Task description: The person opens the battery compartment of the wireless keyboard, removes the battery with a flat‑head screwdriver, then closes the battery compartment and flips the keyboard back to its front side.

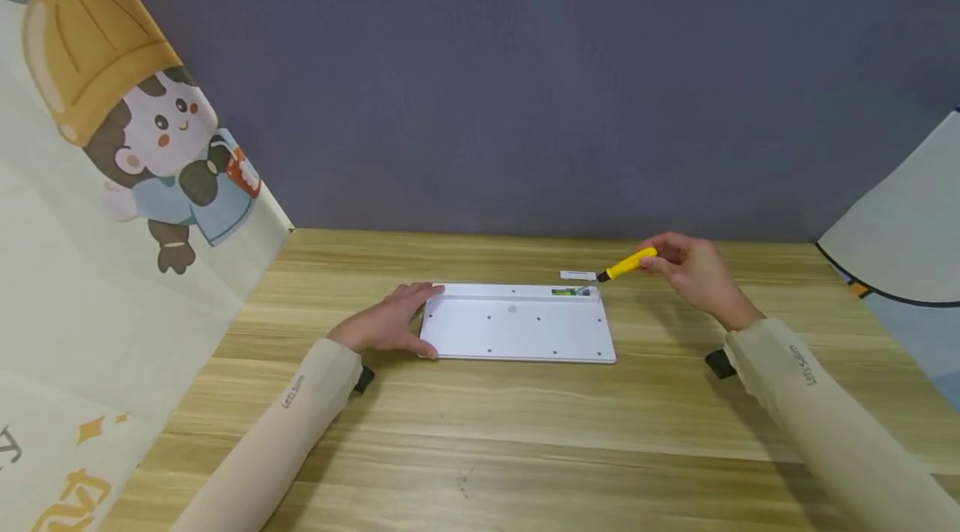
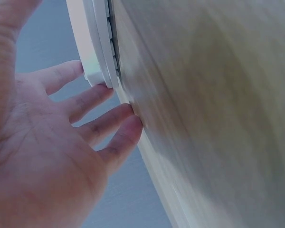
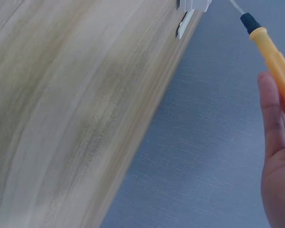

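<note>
A white keyboard lies face down on the wooden table, its underside dotted with screws. Its keys show along the lower edge in the left wrist view. My left hand holds its left end, thumb at the near corner and fingers at the far one. In my right hand is a screwdriver with a yellow handle, pinched between thumb and fingers. The shaft slants down to the open battery slot at the keyboard's far right, overlapping a green battery there.
A small white battery cover lies on the table just behind the slot. A dark grey panel rises at the table's back edge. Printed cartoon fabric hangs on the left.
</note>
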Action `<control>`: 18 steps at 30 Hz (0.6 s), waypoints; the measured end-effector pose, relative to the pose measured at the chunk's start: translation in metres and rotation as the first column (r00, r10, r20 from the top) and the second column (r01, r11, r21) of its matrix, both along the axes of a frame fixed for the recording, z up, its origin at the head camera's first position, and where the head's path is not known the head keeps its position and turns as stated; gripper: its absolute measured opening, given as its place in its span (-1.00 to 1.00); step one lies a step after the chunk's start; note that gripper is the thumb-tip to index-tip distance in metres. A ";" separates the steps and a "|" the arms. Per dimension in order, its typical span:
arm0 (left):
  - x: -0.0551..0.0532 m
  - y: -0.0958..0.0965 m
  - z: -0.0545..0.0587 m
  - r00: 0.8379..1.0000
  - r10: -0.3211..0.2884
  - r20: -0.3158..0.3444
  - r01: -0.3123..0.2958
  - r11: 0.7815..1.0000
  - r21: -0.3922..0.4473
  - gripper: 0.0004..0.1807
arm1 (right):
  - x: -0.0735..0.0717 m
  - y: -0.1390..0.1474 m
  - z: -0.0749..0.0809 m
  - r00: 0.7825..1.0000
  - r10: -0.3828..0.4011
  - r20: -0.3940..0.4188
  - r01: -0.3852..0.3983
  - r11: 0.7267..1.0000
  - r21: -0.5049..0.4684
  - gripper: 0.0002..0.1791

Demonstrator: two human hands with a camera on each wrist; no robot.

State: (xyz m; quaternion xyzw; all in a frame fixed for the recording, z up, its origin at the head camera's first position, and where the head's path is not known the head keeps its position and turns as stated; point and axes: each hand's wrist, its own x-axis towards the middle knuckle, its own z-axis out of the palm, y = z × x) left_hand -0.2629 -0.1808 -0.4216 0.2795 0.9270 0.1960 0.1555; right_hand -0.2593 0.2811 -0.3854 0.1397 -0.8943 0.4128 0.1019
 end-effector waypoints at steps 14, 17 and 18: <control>0.003 0.001 0.003 1.000 -0.006 0.004 0.006 1.000 0.006 0.20 | -0.006 0.004 -0.007 0.999 -0.032 0.041 0.036 0.995 -0.088 -0.76; 0.003 0.001 0.004 1.000 0.001 0.007 -0.001 1.000 -0.002 0.20 | -0.007 0.005 -0.008 0.998 -0.034 0.046 0.038 0.995 -0.090 -0.74; 0.003 0.002 0.005 1.000 0.002 0.008 -0.002 1.000 -0.002 0.20 | -0.007 0.005 -0.008 0.998 -0.037 0.046 0.041 0.995 -0.088 -0.73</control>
